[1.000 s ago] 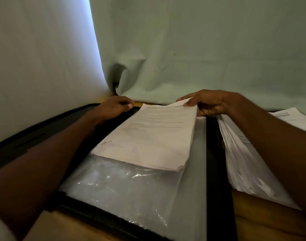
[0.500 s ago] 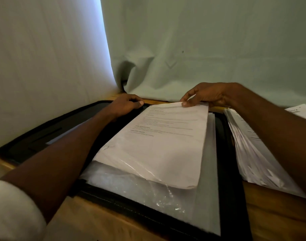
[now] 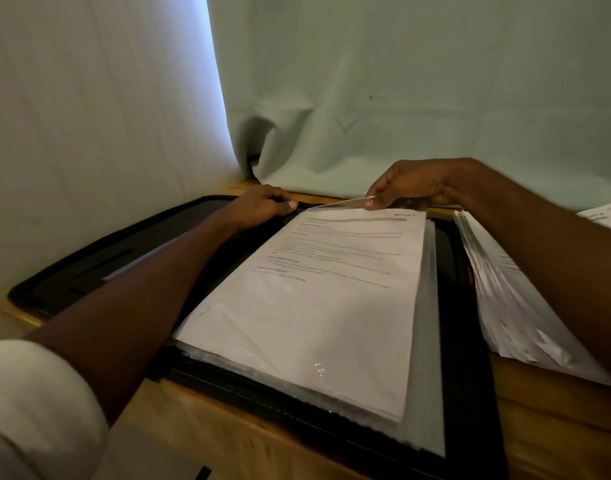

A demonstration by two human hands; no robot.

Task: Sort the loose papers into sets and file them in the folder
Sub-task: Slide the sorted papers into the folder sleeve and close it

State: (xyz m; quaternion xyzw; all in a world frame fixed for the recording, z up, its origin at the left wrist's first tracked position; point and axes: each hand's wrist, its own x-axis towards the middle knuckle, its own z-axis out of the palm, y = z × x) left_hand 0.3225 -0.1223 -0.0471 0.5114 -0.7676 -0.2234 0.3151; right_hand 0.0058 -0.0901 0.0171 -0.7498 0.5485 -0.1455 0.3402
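My left hand (image 3: 262, 207) rests with curled fingers at the far left corner of the clear sleeve (image 3: 425, 393) in the open black folder (image 3: 463, 358). A set of papers (image 3: 318, 306) lies in the sleeve. My right hand (image 3: 406, 188) pinches the sleeve's far edge. At the right, a loose paper stack (image 3: 512, 306) lies on the wooden table (image 3: 553, 427).

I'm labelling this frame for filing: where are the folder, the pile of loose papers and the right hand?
folder (image 3: 460, 341): head view, black right border.
pile of loose papers (image 3: 505, 306): head view, fanned edge.
right hand (image 3: 406, 185): head view, back of hand.
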